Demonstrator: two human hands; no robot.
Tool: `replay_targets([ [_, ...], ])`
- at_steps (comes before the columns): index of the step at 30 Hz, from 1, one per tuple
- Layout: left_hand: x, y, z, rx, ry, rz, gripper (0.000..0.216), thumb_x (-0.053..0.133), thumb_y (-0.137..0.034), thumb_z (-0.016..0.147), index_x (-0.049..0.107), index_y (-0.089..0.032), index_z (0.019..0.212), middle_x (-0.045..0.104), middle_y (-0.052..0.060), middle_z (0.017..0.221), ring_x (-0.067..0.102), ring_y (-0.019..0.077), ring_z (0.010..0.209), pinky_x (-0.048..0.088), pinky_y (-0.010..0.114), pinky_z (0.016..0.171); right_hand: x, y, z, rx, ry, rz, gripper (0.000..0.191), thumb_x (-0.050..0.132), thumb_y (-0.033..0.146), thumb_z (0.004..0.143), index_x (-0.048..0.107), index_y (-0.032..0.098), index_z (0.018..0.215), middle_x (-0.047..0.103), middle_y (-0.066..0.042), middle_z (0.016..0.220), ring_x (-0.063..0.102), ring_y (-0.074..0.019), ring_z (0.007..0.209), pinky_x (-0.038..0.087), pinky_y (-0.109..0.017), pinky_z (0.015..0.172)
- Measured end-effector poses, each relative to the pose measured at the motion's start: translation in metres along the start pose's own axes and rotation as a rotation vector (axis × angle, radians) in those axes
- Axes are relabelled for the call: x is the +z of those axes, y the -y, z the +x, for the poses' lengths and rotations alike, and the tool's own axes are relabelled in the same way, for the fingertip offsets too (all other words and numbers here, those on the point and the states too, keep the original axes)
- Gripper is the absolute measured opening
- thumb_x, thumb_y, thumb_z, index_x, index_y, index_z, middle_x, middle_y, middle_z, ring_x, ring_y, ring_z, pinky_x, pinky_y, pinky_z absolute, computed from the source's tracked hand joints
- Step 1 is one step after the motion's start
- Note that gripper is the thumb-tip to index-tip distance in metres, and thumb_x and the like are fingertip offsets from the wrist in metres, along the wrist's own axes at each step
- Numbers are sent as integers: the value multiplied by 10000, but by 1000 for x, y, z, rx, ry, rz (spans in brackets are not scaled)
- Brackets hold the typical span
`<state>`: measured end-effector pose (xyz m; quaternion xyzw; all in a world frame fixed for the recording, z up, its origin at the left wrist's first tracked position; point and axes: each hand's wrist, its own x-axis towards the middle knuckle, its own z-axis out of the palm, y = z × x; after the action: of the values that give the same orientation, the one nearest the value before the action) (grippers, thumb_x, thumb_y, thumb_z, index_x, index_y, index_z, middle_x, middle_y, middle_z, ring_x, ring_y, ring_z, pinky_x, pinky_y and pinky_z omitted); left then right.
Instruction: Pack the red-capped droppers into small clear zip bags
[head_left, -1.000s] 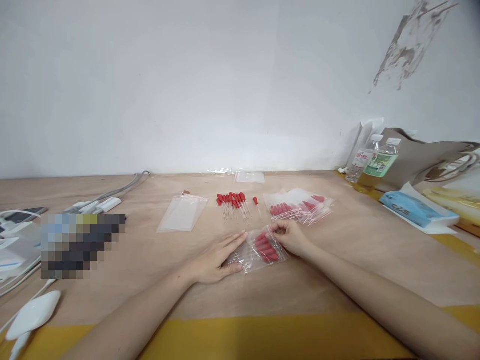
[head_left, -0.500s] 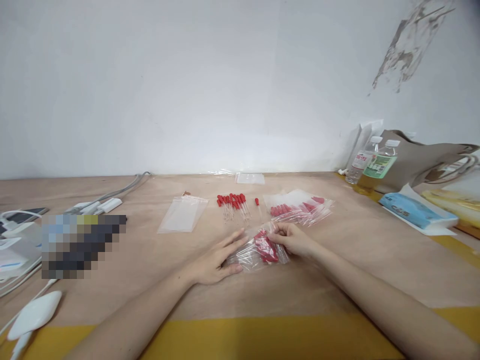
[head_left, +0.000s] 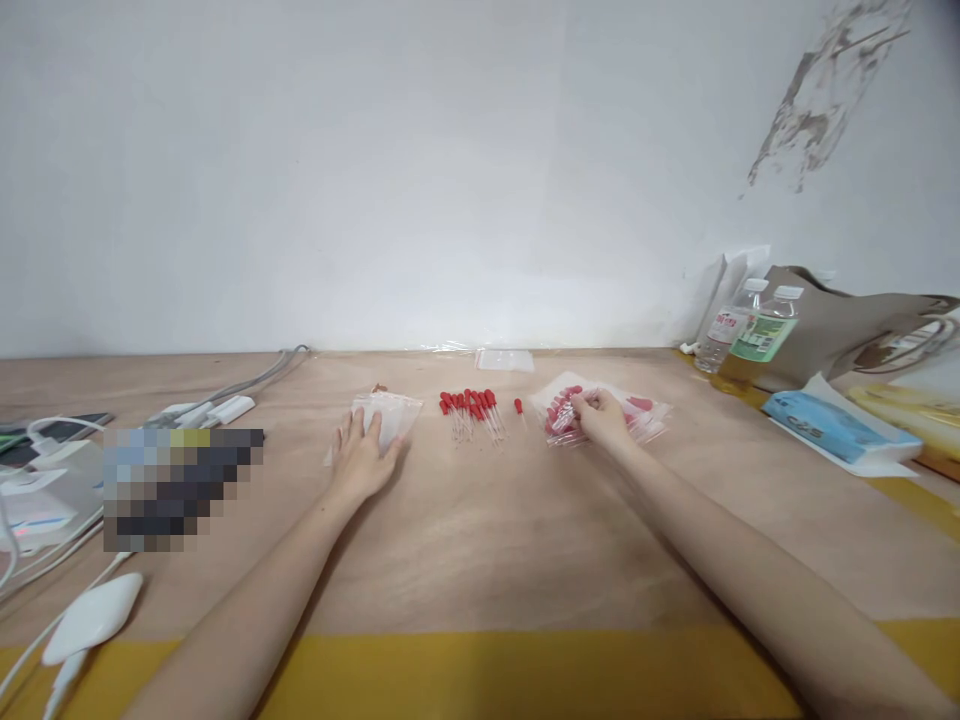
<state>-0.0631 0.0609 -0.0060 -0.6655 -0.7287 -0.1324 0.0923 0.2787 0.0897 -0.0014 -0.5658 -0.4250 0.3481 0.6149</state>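
Observation:
My left hand (head_left: 365, 455) lies with fingers spread over a stack of flat clear plastic bags (head_left: 403, 412) at the left. At the right, my right hand (head_left: 602, 418) is closed, with thumb and fingers pinching a clear bag of droppers (head_left: 562, 412) with red bulbs. That bag rests over a pile of similar filled bags (head_left: 651, 420). Between my hands lies a group of loose droppers (head_left: 470, 405), with red bulbs toward the wall and thin clear tubes toward me. One single dropper (head_left: 518, 407) sits apart, just right of the group.
White bags (head_left: 505, 360) lie by the wall. At the right stand two bottles (head_left: 761, 335), a grey bag (head_left: 821, 325) and a blue tissue pack (head_left: 832, 425). Cables, white chargers (head_left: 94, 620) and a blurred-out object (head_left: 187, 485) occupy the left side.
My right hand has carried the bag of droppers from the front middle to the pile at the right. My left hand has left that bag and moved left onto the stacked bags.

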Motion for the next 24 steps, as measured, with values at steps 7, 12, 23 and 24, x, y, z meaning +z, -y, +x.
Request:
replay_targets([
  [7,11,14,10,-116,157,39,663,215,-486,866,282,-29,1341,237,225,1394,170,352,1298,180,515,1005,9,-9,-23,192,240,-55,205,679,260,626,499,165,600,587,-29,482,585,-151,429,508,-265,407],
  [12,15,19,13,-105,172,60,593,210,-430,871,355,-33,1287,311,225,1357,273,345,1254,234,494,976,6,-9,-26,271,377,-124,228,700,320,600,539,161,575,563,-27,411,552,-143,380,484,-254,358],
  [23,7,18,13,-34,131,127,366,230,-244,881,565,-127,971,555,165,1079,500,318,1024,355,465,840,2,39,-22,-319,118,-1302,334,486,413,793,629,114,835,627,-200,925,576,-305,911,423,-375,734],
  [24,7,18,13,-31,124,131,357,241,-237,880,574,-131,952,563,158,1073,506,320,1016,340,481,854,11,40,-22,-338,153,-1298,306,467,373,810,625,121,879,622,-188,955,571,-284,931,417,-351,751],
])
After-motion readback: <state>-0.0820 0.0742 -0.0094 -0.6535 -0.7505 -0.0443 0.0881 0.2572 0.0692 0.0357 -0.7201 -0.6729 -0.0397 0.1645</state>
